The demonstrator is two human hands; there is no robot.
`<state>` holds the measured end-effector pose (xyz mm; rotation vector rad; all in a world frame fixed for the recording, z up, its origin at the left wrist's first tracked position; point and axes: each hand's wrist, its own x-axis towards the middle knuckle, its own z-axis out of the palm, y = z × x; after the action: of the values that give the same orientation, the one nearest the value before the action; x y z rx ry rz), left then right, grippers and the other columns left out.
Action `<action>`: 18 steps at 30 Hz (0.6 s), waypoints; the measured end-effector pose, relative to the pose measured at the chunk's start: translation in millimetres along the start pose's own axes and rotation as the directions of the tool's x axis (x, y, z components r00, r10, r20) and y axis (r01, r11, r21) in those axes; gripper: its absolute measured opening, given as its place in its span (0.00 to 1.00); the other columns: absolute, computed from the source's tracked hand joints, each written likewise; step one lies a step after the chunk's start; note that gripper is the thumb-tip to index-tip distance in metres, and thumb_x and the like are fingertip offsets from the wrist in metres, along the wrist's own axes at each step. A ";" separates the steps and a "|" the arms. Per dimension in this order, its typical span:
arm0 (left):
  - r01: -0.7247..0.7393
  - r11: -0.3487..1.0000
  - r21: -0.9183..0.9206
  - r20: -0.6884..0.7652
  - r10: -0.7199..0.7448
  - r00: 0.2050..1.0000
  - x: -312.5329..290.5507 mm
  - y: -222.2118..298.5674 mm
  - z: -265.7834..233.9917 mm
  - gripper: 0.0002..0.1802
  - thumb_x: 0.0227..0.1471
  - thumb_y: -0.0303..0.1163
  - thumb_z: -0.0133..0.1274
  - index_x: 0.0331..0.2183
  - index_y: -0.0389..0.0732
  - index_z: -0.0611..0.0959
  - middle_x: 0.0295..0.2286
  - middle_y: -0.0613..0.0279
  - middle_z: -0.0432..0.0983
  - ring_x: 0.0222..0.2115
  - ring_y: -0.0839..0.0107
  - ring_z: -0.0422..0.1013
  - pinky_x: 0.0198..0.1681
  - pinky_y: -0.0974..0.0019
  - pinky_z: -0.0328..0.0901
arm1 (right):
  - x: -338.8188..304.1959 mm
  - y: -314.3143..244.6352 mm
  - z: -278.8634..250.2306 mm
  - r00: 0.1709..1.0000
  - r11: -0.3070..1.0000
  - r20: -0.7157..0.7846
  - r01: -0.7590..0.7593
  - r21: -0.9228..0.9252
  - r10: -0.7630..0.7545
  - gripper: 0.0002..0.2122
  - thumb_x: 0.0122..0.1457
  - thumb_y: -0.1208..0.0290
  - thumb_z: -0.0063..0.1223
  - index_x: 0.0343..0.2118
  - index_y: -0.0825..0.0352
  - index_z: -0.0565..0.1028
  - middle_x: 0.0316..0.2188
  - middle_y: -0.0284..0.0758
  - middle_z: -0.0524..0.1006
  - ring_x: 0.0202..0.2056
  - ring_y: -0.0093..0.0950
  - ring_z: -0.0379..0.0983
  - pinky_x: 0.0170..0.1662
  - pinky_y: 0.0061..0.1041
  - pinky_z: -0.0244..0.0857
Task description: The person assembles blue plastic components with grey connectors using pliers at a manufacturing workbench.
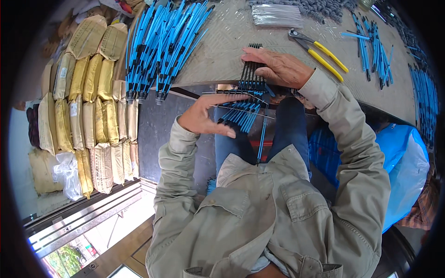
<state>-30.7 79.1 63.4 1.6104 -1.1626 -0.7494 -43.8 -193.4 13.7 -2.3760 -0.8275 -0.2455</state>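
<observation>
A bundle of thin blue-and-black rods [245, 116] reaches from the table's near edge out over my lap. Its black ends [253, 76] lie side by side on the tabletop, and thin silvery wires cross its lower part. My right hand [281, 68] lies over the black ends, fingers across them and thumb along the near side. My left hand [206, 114] is at the left of the blue part, with straight fingers against the bundle and the thumb spread apart below. One blue rod [262, 139] hangs lower than the rest.
Yellow-handled pliers [327, 58] lie right of my right hand on the table [208, 55]. A large pile of blue rods [164, 44] covers the far left; smaller groups [375, 51] lie right. Silvery wires [277, 15] are at the back. Wrapped packages [88, 106] are stacked left, a blue-and-white bag [401, 162] right.
</observation>
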 end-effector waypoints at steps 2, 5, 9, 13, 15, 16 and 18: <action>0.011 0.999 0.048 0.003 -0.011 1.000 -10.1 -3.7 -5.5 0.45 0.24 0.37 0.70 0.48 0.34 0.71 0.45 0.55 0.70 0.48 0.68 0.64 0.52 0.65 0.56 | -0.8 0.6 -0.9 1.000 1.000 -0.007 0.004 0.003 -0.004 0.26 0.60 0.53 0.34 0.57 0.63 0.52 0.51 0.36 0.66 0.52 0.41 0.60 0.55 0.34 0.54; -0.013 0.996 -0.083 -0.146 0.001 0.989 -30.7 -16.3 -13.1 0.49 0.18 0.44 0.69 0.47 0.34 0.72 0.45 0.54 0.70 0.48 0.67 0.65 0.52 0.64 0.56 | 2.4 -4.6 -6.7 1.000 0.997 0.015 -0.010 0.078 0.009 0.26 0.60 0.53 0.33 0.57 0.63 0.53 0.51 0.36 0.67 0.52 0.41 0.61 0.52 0.33 0.56; -0.010 0.932 0.361 -0.268 0.114 0.957 -33.9 -19.6 -22.8 0.52 0.16 0.49 0.65 0.49 0.36 0.71 0.47 0.54 0.68 0.50 0.63 0.64 0.53 0.60 0.56 | 4.5 -6.2 -8.8 0.998 0.990 0.018 -0.058 0.129 0.056 0.26 0.60 0.54 0.33 0.57 0.64 0.53 0.49 0.37 0.68 0.50 0.41 0.63 0.52 0.33 0.57; -0.107 0.677 0.728 -0.052 0.210 0.976 11.0 -18.8 -22.2 0.56 0.18 0.51 0.62 0.53 0.39 0.65 0.51 0.56 0.62 0.54 0.62 0.58 0.55 0.58 0.53 | 5.7 -10.4 -15.4 0.989 0.975 0.062 -0.140 0.175 0.131 0.24 0.61 0.55 0.32 0.57 0.64 0.53 0.48 0.37 0.69 0.49 0.41 0.65 0.52 0.33 0.58; -0.268 0.573 0.774 0.189 0.194 0.963 32.0 -21.5 -24.1 0.59 0.18 0.52 0.61 0.55 0.42 0.59 0.55 0.60 0.55 0.57 0.63 0.52 0.58 0.58 0.49 | 8.4 -12.3 -18.1 0.987 0.974 0.079 -0.150 0.172 0.139 0.24 0.61 0.56 0.32 0.57 0.64 0.52 0.48 0.38 0.69 0.48 0.41 0.65 0.51 0.32 0.58; -0.260 0.577 0.775 0.177 0.196 0.964 40.0 -25.2 -24.3 0.59 0.18 0.52 0.61 0.55 0.42 0.59 0.55 0.60 0.55 0.57 0.63 0.52 0.58 0.58 0.49 | 11.0 -13.8 -18.5 0.985 0.972 0.088 -0.159 0.174 0.146 0.24 0.61 0.57 0.32 0.57 0.63 0.51 0.48 0.38 0.69 0.48 0.41 0.66 0.51 0.32 0.58; -0.371 0.421 0.828 0.299 0.229 0.926 57.7 -32.8 -22.1 0.60 0.17 0.51 0.61 0.56 0.43 0.58 0.56 0.62 0.53 0.57 0.65 0.49 0.59 0.59 0.47 | 12.3 -16.3 -20.1 0.982 0.970 0.109 -0.171 0.171 0.154 0.24 0.61 0.57 0.32 0.57 0.63 0.51 0.48 0.38 0.69 0.48 0.41 0.66 0.51 0.32 0.59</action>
<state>19.9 35.1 43.2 2.0659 -2.1062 0.0719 -43.7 -189.1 42.1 -2.2828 -0.6624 0.0101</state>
